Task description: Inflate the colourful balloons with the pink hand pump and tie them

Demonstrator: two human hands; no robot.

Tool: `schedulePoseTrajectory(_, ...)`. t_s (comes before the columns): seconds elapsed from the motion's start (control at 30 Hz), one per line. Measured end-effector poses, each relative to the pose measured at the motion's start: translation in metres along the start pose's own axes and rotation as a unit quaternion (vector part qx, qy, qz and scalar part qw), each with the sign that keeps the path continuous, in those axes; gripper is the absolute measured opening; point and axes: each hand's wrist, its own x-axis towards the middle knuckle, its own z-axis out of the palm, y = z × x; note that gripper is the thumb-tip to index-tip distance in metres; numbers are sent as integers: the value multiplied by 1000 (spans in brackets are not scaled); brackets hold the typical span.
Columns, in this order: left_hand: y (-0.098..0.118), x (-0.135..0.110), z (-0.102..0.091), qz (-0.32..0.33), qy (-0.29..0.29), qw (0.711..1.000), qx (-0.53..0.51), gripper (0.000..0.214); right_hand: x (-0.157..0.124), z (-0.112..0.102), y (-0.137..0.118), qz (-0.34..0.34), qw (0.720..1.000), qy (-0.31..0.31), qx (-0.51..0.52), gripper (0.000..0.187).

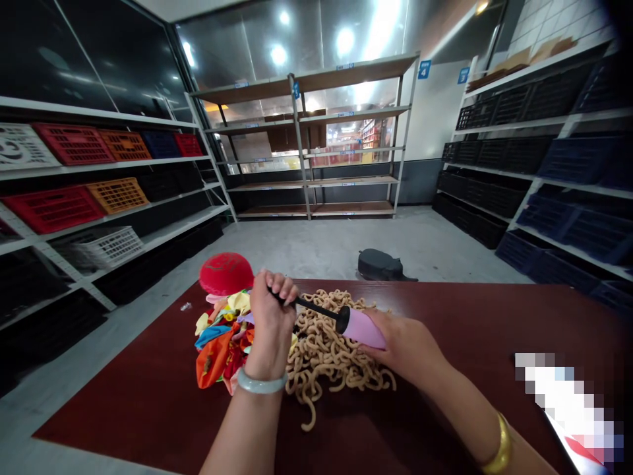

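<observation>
Above the table, a hand balloon pump [364,328] with a pink barrel and black cap stretches between my hands, its black rod drawn out. My left hand [274,297] is closed around the black handle end of the rod. My right hand [403,343] grips the pink barrel, hiding its far end. Beneath the pump lies a heap of tan, curled, rope-like pieces [341,363]. Left of my left wrist is a pile of limp coloured balloons [215,353], in orange, blue, yellow and red. Behind that pile rests a round red dome-shaped thing [226,273] with a faint pattern.
The dark red table [148,396] spans the foreground. At its right edge lies a pixelated flat object [568,402]. Beyond it, a dark grey bag-like object [380,264] is on the floor. Shelves [346,181] stand behind, and crates [69,144] fill racks on both sides.
</observation>
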Motion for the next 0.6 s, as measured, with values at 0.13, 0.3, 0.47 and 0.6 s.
schedulePoseTrajectory(0.13,13,6,-5,36,5,999,-6,29,0,4,7,6,1000,7,-5,50)
schedulePoseTrajectory(0.3,-25,-7,2,16,25,1000,4,29,-1,9,6,44,998,16,-45,47)
schedulePoseTrajectory(0.47,-72,-36,16,-47,31,998,26,34,-2,9,-2,54,997,19,-47,40)
schedulePoseTrajectory(0.6,-85,-45,21,-61,33,997,27,36,-3,7,-9,64,997,19,-45,35)
